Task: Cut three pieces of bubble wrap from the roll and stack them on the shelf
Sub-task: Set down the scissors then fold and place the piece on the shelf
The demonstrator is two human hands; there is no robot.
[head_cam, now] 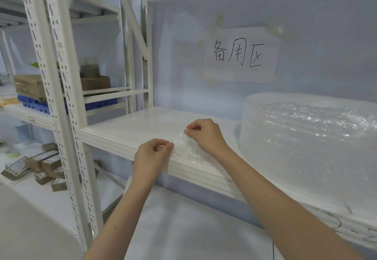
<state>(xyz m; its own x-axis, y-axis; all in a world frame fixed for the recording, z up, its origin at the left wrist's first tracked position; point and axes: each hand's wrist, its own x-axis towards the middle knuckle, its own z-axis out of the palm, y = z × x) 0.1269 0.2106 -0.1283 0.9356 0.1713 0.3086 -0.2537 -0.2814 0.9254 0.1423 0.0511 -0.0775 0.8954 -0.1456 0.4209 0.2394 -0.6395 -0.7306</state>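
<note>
1. A white metal shelf [130, 131] is taken as the reference landmark; its front lip runs diagonally down to the right.
2. A small piece of bubble wrap [184, 147] is laid on the shelf at the front lip, with part of it draped over the edge.
3. The piece is pinched at its left corner by the left hand [152, 153], with fingers curled and thumb against fingertip.
4. The piece is pinched at its upper corner, further back on the shelf, by the right hand [205, 134] in the same narrow grip.
5. The bubble wrap roll [310, 137] is seated on the shelf to the right of the piece, near the back wall.
6. A paper sign [241, 55] with handwritten characters is taped to the pale wall above the shelf.
7. A perforated upright [61, 88] is fixed at the left end of the shelf.
8. Brown cardboard boxes [32, 86] and a blue tray [34, 104] are stored on the neighbouring rack beyond that upright.
9. Small brown packets [42, 167] are scattered below shelf level, to the left.
</note>
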